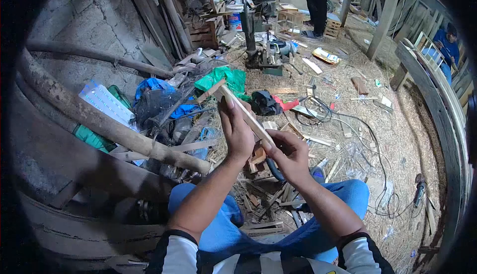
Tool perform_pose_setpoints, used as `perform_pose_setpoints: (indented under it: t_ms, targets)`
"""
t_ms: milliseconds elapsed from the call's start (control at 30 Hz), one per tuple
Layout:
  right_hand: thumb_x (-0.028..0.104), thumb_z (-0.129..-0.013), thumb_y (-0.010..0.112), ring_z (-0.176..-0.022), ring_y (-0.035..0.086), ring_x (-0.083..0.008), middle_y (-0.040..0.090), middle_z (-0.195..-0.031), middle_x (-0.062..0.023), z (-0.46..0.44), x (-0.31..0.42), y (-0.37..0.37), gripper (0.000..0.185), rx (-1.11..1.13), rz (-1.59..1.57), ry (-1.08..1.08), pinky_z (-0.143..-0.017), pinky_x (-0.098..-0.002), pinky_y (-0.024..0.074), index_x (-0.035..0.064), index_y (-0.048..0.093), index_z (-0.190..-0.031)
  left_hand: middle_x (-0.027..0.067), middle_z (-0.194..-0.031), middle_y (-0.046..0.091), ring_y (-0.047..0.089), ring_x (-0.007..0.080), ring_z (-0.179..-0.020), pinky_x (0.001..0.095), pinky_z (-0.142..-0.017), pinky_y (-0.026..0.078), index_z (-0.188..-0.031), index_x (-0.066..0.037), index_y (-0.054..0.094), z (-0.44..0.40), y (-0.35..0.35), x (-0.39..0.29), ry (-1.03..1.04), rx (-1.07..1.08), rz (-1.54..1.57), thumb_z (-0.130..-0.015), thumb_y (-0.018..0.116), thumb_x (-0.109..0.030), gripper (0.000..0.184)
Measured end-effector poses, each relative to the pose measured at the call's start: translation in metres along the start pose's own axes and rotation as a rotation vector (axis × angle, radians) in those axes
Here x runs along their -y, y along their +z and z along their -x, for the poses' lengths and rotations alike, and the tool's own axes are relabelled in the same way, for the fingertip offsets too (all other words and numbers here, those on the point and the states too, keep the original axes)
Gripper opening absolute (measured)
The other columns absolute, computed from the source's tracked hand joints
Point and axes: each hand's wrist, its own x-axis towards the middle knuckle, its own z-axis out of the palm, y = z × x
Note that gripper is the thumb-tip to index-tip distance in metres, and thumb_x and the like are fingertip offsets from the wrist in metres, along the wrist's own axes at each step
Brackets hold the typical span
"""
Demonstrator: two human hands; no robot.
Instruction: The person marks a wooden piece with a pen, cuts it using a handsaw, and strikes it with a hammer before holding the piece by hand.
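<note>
A pale, narrow wooden strip point(244, 109) slants across in front of me, with a short darker wooden piece point(209, 92) meeting its far end at an angle. My left hand point(235, 131) is closed around the strip's left side, its fingers near the far end. Gripping the near end, my right hand point(289, 156) has its thumb laid along the wood. Below my hands are small brown wooden blocks point(257, 158) among scraps on the ground. Whether the two wooden pieces are joined cannot be made out.
Thick poles point(119, 122) lie at left beside a green plastic bag point(226, 79) and clutter. A black cable point(370, 130) winds over the shavings-covered floor at right. A plank structure point(437, 90) borders the right. One person point(320, 3) stands at the back; another person point(445, 48) is far right.
</note>
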Motion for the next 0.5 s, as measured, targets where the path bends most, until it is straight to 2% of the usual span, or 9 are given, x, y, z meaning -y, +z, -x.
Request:
perform_pose_setpoints:
  t_ms: [67, 200, 300, 367, 467, 500]
  targets:
    - [0.012, -0.093, 0.072, -0.085, 0.064, -0.0109, 0.069, -0.098, -0.0077, 0.0, -0.003, 0.0, 0.036, 0.003, -0.01, -0.034, -0.072, -0.0253, 0.0524, -0.0067, 0.063, -0.123, 0.0033, -0.091, 0.051, 0.051, 0.0112, -0.077, 0.0283, -0.069, 0.046, -0.114, -0.01, 0.042, 0.003, 0.002, -0.006, -0.021, 0.021, 0.052, -0.11, 0.035, -0.04, 0.031]
    - [0.01, -0.092, 0.072, -0.085, 0.065, -0.0108, 0.07, -0.098, -0.0078, 0.001, 0.003, -0.001, 0.035, -0.002, -0.03, 0.01, -0.071, -0.0249, 0.0524, -0.0067, 0.064, -0.121, 0.0034, -0.093, 0.051, 0.05, 0.0113, -0.077, 0.0285, -0.07, 0.046, -0.113, -0.01, 0.043, 0.001, -0.005, 0.005, -0.022, 0.042, 0.017, -0.11, 0.035, -0.041, 0.033]
    - [0.008, -0.091, 0.071, -0.082, 0.065, -0.0113, 0.07, -0.096, -0.0082, 0.002, 0.008, 0.001, 0.031, -0.027, -0.179, 0.115, -0.07, -0.0255, 0.053, -0.0068, 0.065, -0.118, 0.0031, -0.094, 0.051, 0.05, 0.0114, -0.077, 0.0286, -0.071, 0.045, -0.111, -0.009, 0.045, -0.001, -0.007, 0.009, -0.049, 0.017, 0.003, -0.11, 0.034, -0.043, 0.036]
    - [0.012, -0.088, 0.075, -0.077, 0.065, -0.0097, 0.07, -0.089, -0.0072, 0.0, 0.007, 0.001, 0.029, -0.066, -0.256, 0.123, -0.063, -0.0248, 0.0511, -0.0058, 0.069, -0.111, 0.0032, -0.092, 0.054, 0.054, 0.0123, -0.076, 0.0288, -0.068, 0.049, -0.114, -0.011, 0.048, -0.004, -0.011, 0.019, -0.017, 0.002, -0.037, -0.107, 0.037, -0.049, 0.04]
    - [0.01, -0.087, 0.075, -0.071, 0.064, -0.0111, 0.07, -0.086, -0.0067, -0.002, 0.003, -0.006, 0.029, -0.047, -0.422, 0.212, -0.059, -0.0262, 0.0506, -0.0063, 0.069, -0.11, 0.0018, -0.091, 0.053, 0.05, 0.0101, -0.076, 0.0273, -0.068, 0.044, -0.106, -0.008, 0.049, -0.001, -0.002, 0.006, -0.038, -0.049, -0.017, -0.109, 0.035, -0.045, 0.04]
    - [0.012, -0.086, 0.073, -0.065, 0.062, -0.0128, 0.069, -0.086, -0.0078, -0.004, 0.004, -0.006, 0.03, -0.055, -0.453, 0.247, -0.057, -0.0276, 0.0503, -0.0069, 0.069, -0.109, 0.0018, -0.091, 0.053, 0.05, 0.0101, -0.076, 0.0273, -0.068, 0.044, -0.106, -0.008, 0.049, -0.001, -0.002, 0.003, -0.043, -0.05, -0.019, -0.109, 0.035, -0.045, 0.04]
